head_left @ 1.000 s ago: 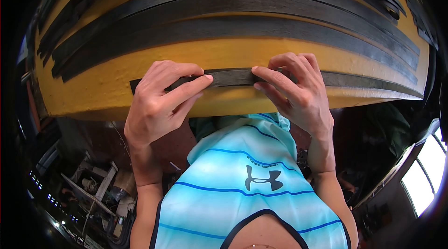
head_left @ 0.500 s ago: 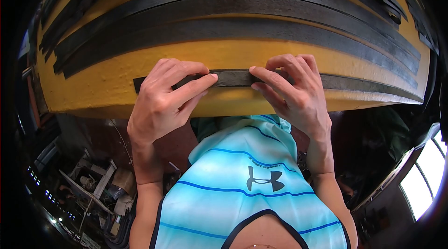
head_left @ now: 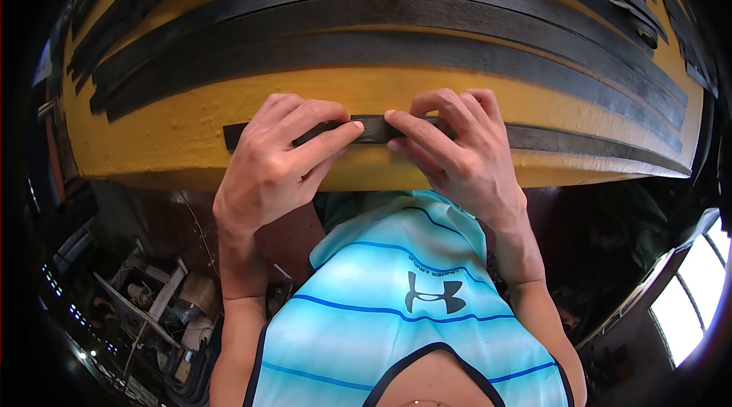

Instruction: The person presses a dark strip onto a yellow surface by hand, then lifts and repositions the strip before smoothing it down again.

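Note:
A narrow dark strip [head_left: 576, 140], black and slightly textured, runs along the near edge of a yellow table [head_left: 320, 87]. My left hand [head_left: 282, 155] pinches it left of its middle, thumb on the near side and fingers on the far side. A short way to the right, my right hand [head_left: 461, 152] grips the same strip between thumb and fingers. Only a short stretch of the strip shows between my fingertips. Its left end sticks out past my left hand, and the long part trails off to the right.
Several wider dark strips [head_left: 396, 49] lie side by side across the table beyond my hands. More strips [head_left: 610, 3] are bunched at the far right. Below on the left stands a wooden frame [head_left: 156, 300] among clutter. A bright window [head_left: 690, 293] is at the lower right.
My right hand has slid left along the strip, closer to my left hand. My left hand has shifted slightly to the right. Both keep their grip.

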`<control>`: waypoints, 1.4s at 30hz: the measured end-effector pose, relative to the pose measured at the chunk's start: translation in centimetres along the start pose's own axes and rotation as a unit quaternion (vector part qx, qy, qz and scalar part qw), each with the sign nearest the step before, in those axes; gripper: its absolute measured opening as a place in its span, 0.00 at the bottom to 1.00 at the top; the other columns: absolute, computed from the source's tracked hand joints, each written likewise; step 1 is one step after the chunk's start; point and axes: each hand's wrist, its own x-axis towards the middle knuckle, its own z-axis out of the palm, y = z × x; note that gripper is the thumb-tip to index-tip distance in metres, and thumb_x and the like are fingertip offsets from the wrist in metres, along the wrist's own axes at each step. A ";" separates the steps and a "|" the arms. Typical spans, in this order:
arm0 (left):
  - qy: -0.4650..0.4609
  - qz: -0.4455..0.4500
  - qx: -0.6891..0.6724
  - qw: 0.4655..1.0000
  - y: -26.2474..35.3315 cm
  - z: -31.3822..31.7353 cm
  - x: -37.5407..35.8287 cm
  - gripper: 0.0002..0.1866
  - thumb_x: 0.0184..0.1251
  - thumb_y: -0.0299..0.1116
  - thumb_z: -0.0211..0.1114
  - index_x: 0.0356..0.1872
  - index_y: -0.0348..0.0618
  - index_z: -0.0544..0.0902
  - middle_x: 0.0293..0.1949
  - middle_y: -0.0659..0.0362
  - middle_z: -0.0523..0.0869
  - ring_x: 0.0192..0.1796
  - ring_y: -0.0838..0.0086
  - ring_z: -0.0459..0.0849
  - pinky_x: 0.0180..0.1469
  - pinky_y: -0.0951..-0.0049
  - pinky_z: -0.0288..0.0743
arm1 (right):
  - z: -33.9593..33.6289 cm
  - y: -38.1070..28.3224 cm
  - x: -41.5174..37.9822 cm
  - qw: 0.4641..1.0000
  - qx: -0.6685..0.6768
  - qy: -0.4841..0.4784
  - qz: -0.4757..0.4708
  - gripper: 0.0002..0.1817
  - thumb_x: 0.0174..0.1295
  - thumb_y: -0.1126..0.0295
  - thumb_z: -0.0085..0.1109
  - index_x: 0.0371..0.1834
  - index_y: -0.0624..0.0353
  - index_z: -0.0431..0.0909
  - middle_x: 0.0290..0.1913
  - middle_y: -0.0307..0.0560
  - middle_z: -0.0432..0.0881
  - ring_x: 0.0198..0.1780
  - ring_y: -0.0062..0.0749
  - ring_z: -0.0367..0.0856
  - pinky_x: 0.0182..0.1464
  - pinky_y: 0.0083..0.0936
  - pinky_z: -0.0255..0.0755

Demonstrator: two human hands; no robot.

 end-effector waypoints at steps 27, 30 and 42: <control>0.010 0.031 -0.053 0.998 0.5 1.7 1.3 0.25 0.47 0.11 0.75 0.50 0.40 0.93 0.51 0.52 0.89 0.48 0.59 0.89 0.52 0.61 0.82 | -3.1 2.5 -2.1 0.998 -0.011 0.013 0.052 0.17 0.59 0.66 0.80 0.52 0.44 0.91 0.45 0.33 0.81 0.39 0.30 0.77 0.60 0.40 0.68; 0.003 0.030 -0.043 0.999 0.5 1.6 1.4 0.25 0.47 0.11 0.75 0.50 0.41 0.93 0.51 0.52 0.89 0.46 0.61 0.88 0.51 0.62 0.81 | -3.1 2.6 -2.2 0.999 -0.009 0.017 0.051 0.17 0.58 0.66 0.80 0.52 0.44 0.91 0.45 0.33 0.81 0.39 0.30 0.77 0.60 0.41 0.68; 0.004 0.025 -0.034 0.999 0.5 1.7 1.5 0.25 0.47 0.12 0.76 0.50 0.41 0.94 0.50 0.53 0.89 0.45 0.61 0.88 0.52 0.61 0.80 | -1.7 1.7 -1.5 1.000 -0.004 0.022 0.014 0.18 0.61 0.65 0.78 0.55 0.49 0.89 0.46 0.36 0.81 0.48 0.31 0.81 0.63 0.43 0.67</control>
